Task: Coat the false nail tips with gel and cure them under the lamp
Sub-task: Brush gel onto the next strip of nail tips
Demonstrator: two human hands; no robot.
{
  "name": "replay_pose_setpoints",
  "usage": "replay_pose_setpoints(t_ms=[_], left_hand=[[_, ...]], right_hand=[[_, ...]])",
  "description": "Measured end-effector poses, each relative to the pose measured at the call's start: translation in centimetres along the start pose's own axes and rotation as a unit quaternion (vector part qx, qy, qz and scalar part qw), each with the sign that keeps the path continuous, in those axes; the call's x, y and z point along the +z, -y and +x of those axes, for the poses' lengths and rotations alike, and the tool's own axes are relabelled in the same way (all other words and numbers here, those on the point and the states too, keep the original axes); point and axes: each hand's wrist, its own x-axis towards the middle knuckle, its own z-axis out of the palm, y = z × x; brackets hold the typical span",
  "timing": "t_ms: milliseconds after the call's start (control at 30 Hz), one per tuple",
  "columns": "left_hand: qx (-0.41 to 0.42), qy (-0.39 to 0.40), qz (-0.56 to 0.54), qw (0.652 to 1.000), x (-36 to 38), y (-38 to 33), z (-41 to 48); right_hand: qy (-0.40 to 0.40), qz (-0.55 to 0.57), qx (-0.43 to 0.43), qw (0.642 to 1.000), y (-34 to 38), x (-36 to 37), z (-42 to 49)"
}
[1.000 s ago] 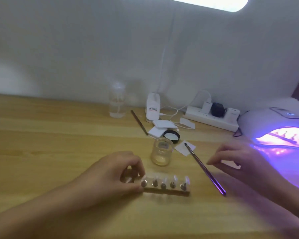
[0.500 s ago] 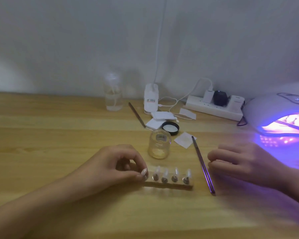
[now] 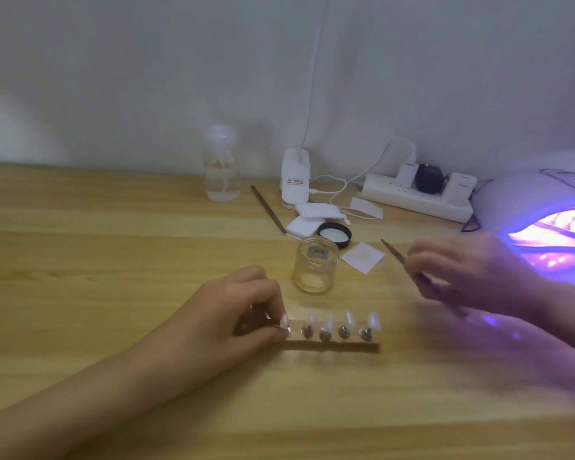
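1. The wooden table (image 3: 80, 260) carried everything.
2. The lamp (image 3: 528, 200) sat at your far right, its opening glowing purple.
3. Your left hand (image 3: 226, 310) pinched the left end of the wooden strip (image 3: 332, 345) between thumb and fingertips.
4. Your right hand (image 3: 468, 273), blurred, was curled around the brush (image 3: 394, 252), between the strip and the lamp.
5. The strip lay flat on the table, just in front of the open glass jar (image 3: 314, 267).
6. The nail tips (image 3: 349, 318) stood in a row along the strip.
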Motion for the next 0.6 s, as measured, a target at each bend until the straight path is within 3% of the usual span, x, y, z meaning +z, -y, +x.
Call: replay_pose_setpoints(t_ms=[33, 67, 133, 200, 233, 400, 600], left_hand=[[0.007, 0.000, 0.022, 1.000, 0.0, 0.0, -0.1], [0.023, 0.001, 0.061, 0.998, 0.0, -0.1, -0.2], [0.060, 0.005, 0.159, 0.985, 0.0, -0.5, -0.6], [0.080, 0.000, 0.210, 0.974, -0.2, -0.8, -0.8], [0.076, -0.001, 0.210, 0.975, -0.3, -1.0, -0.7], [0.014, -0.055, 0.016, 0.998, -2.0, -0.8, 1.4], [-0.057, -0.141, -0.166, 0.974, -2.2, 0.7, 6.4]], right_hand=[[-0.066, 0.072, 0.090, 0.991, 0.4, 0.0, 0.4], [-0.139, 0.164, 0.184, 0.959, 0.8, 0.1, 0.9], [-0.263, 0.341, 0.308, 0.849, 1.5, 0.1, 2.7], [-0.263, 0.477, 0.354, 0.760, 1.9, -0.2, 4.9], [-0.230, 0.518, 0.368, 0.737, 2.0, -0.3, 5.9], [-0.135, 0.510, 0.386, 0.756, 2.8, 0.4, 7.8], [-0.077, 0.483, 0.368, 0.791, 3.6, 1.7, 8.4]])
